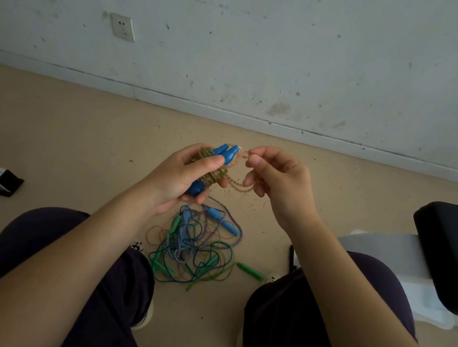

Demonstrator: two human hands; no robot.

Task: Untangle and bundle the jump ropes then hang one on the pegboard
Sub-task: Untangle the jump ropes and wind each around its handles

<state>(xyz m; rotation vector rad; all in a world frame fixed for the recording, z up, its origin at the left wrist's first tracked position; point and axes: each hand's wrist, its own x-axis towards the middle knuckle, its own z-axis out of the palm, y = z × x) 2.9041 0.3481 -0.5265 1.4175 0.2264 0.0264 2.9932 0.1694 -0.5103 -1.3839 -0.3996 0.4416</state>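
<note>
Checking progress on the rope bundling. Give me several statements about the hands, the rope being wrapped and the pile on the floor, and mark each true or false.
1. The left hand holds a pair of blue handles wound with translucent amber cord. True.
2. The right hand is empty. False: it pinches the loose end of that cord.
3. A tangled pile of ropes lies on the floor between the person's knees. True.
4. Every rope in the pile is already bundled. False: they lie loose and intertwined.
5. A wall socket sits on the wall. True.
</note>
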